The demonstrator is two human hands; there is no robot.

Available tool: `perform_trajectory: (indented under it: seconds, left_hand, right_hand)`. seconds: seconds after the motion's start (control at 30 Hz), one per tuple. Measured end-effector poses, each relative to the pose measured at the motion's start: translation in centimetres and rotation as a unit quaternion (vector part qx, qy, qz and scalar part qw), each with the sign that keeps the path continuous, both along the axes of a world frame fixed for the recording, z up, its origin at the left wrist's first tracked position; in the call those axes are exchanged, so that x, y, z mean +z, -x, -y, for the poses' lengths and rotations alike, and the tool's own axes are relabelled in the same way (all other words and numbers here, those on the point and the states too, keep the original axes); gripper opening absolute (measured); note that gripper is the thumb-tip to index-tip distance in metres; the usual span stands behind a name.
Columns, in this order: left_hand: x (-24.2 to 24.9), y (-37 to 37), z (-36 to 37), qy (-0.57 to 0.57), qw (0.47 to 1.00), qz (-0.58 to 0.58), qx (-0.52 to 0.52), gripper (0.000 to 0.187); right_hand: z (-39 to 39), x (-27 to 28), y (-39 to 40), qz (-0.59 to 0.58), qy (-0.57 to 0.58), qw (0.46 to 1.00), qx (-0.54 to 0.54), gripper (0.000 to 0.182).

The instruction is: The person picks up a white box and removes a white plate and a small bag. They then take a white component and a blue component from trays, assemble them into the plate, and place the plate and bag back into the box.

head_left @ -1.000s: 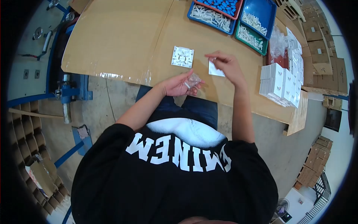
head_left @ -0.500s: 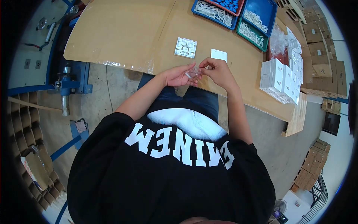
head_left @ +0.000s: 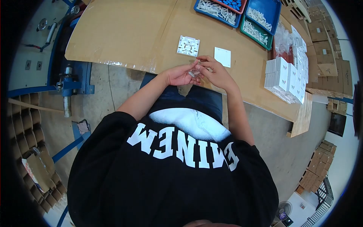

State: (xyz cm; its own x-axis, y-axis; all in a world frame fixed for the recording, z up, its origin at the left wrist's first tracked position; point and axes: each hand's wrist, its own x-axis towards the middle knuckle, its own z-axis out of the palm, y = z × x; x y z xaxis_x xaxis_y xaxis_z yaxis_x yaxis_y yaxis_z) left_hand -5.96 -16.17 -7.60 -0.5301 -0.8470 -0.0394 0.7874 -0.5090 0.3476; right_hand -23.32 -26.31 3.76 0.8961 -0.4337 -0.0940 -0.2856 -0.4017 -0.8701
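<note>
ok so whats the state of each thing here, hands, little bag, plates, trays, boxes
left hand: palm up, holding the small clear bag
right hand: fingers pinching at the bag
small clear bag: crumpled, held between both hands
ribbed white plate: lying flat on the cardboard, untouched
smooth white plate: lying flat, untouched
parts trays: open, holding small white and blue parts
white boxes: closed, stacked at the table's edge

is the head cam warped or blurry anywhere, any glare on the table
Head view: strong fisheye, black corners, cardboard table edges bowed. Glare only on its taped front edge. Left hand and right hand fairly sharp; the clear bag between them too small to resolve.
</note>
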Motion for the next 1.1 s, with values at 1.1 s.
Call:
perform_trajectory:
  seconds: [1.1]
  left_hand:
    - [1.4,0.2,0.7,-0.071,0.996,0.032,-0.030,0.070]
  right_hand:
    - [17.6,-2.5,4.1,0.032,0.111,0.955,-0.275,0.019]
